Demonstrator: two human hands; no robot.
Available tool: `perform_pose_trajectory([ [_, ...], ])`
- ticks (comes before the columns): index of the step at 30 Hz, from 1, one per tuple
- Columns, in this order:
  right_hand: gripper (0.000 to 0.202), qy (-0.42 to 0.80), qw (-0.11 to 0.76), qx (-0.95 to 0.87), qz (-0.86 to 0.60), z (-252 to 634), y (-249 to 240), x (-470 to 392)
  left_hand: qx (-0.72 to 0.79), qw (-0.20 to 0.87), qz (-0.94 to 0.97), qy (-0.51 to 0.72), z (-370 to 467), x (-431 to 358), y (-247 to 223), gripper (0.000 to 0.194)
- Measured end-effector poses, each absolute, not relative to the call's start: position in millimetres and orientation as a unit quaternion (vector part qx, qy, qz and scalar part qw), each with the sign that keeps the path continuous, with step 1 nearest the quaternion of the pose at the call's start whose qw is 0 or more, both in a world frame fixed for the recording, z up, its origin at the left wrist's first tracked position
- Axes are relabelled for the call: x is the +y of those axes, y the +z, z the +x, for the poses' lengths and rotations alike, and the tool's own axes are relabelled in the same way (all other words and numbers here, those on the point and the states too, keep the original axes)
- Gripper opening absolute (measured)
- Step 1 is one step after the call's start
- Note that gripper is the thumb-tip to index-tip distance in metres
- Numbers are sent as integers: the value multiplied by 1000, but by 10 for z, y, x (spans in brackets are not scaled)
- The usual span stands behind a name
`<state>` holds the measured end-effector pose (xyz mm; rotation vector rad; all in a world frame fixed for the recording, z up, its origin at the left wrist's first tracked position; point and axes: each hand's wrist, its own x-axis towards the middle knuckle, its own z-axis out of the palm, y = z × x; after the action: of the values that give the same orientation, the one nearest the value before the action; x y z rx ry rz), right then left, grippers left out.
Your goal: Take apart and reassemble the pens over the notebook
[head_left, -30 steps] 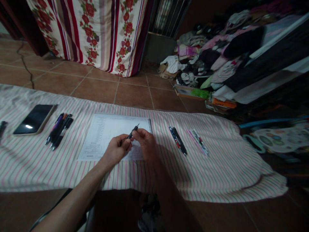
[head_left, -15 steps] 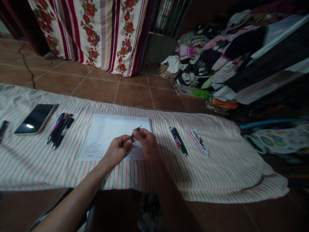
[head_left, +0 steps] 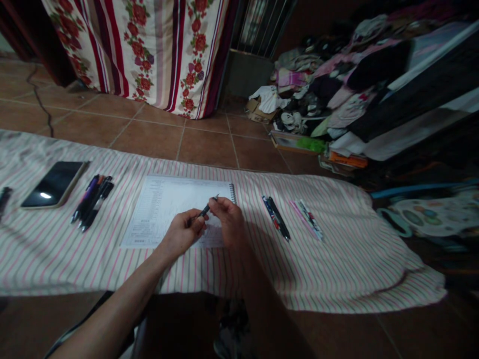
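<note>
Evidently both bare hands are busy with one slender, dark pen with a fine, pale-looking point (head_left: 204, 210), held up over a white, printed sheet or page (head_left: 175, 199) with a black spiral binding along its right edge. The left hand (head_left: 183, 230) has its fingers wrapped round the pen's rear part, thumb on top, so that the back end is mostly hidden in the grip. The right hand (head_left: 230, 215) pinches narrowly at the front, thumb and fingertips meeting close behind the point. Between the two grips a short stretch of the dark barrel shows.

The step in hand looks like fine two-handed work on the front end, perhaps turning or adjusting it; whether the tip section is loose or fixed is too small to tell. From here, the next move would seem to call for a firm left hold as the counter-grip, with the right fingertips kept in line with the barrel so that nothing slim slips out of the pinch.

The pen's long axis runs on a slant, from inside the left fist up past the right fingertips, its point directed forward and to the right, away from the body.

Left of the grips, beyond the page, lies a bundle of dark and purple pens (head_left: 93, 203), and farther out a black, flat smartphone (head_left: 54, 184). Right of the grips lie a pair of dark pens (head_left: 276, 218), then some pink and pale pens (head_left: 307, 219), all on a pink-and-grey striped white cloth (head_left: 355, 254).
</note>
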<state>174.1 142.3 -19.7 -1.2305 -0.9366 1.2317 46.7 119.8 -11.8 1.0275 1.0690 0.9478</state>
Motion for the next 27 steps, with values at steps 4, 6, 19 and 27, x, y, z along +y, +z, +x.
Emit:
perform_pose_trajectory([
  [4,30,574,540,-394,-473,1739,-195,1402,473,637,441,420,452,1204,-64,24],
  [6,31,596,533,-399,-449,1738,-188,1387,477,639,431,423,446,1208,-33,24],
  [19,31,582,531,-403,-466,1716,-181,1389,478,637,434,421,446,1214,-26,22],
  [27,28,562,542,-388,-491,1740,-220,1410,476,633,448,414,447,1194,-76,23],
])
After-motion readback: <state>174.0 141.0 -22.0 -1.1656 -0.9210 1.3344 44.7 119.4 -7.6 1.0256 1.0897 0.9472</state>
